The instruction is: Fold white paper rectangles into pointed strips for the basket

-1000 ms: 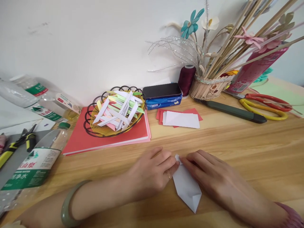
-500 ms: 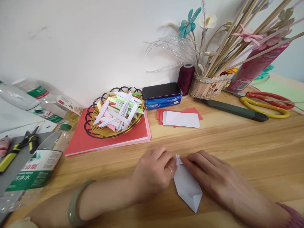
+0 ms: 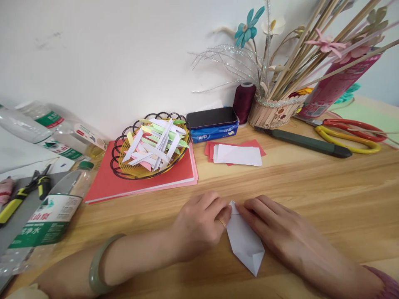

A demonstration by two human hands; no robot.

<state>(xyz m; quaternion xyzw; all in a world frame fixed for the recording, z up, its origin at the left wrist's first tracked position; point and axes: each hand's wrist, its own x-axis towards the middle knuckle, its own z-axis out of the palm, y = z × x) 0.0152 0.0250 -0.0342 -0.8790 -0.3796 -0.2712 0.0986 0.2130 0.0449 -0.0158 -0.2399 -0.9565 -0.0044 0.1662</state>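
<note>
A white folded paper [image 3: 245, 241] lies on the wooden table, its pointed lower end toward me and a small folded flap at its far tip. My left hand [image 3: 204, 222], with a ring and a green bangle, has its fingers curled and pinches the tip's left edge. From the right, my right hand [image 3: 280, 228] presses its thumb and fingertips, held together, on the right side of the same tip. Beyond the hands, a stack of white paper slips [image 3: 238, 155] rests on red ones.
A basket of folded strips [image 3: 121, 166] sits on red paper [image 3: 102, 182]. Behind are a phone [image 3: 212, 117], thread spool [image 3: 245, 101] and flower holder [image 3: 271, 114]. A green-handled tool [image 3: 308, 143] and scissors [image 3: 349, 143] lie right; bottles [image 3: 46, 222] and pliers [image 3: 18, 203] left.
Hardly anything differs: both hands and the paper appear shifted very slightly toward the upper left. The grip on the paper's tip is the same.
</note>
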